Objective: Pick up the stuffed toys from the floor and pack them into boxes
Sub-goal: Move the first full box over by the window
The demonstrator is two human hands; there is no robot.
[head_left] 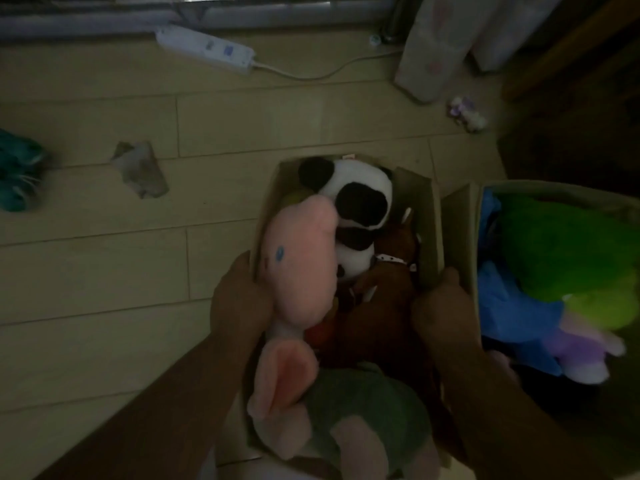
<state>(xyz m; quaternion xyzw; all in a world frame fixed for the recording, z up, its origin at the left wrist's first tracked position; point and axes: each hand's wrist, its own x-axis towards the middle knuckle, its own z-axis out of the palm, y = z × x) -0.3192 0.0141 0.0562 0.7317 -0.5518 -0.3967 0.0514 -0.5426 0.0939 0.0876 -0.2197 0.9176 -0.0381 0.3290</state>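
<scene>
Lighting: dim; fine detail is poor.
Box in hand: an open cardboard box (427, 216) at lower centre of the frame, crammed full.
Left hand (239, 299): clamped on the box's left wall, fingers wrapped over the edge beside the pink toy.
Right hand (441, 313): clamped on the box's right wall, pressed between this box and the neighbouring one.
Contents: a pink stuffed toy (301, 265) lies along the left side, bulging above the rim; a panda toy (360, 199) fills the far end; a brown toy (384, 306) sits at centre right; a green toy (367, 403) occupies the near end.
Second box (476, 216): at right of the frame, touching the first, holding a bright green toy (561, 244), a blue toy (512, 306) and a purple toy (578, 348).
Floor (104, 271): pale wooden planks.
Still on the floor: a teal toy (19, 171) at far left; a small pale toy (465, 114) at upper right; a grey scrap (142, 169) left of centre, nature unclear.
Other items: a white power strip (206, 48) with its cord at upper centre; a curtain (446, 39) hanging at upper right.
</scene>
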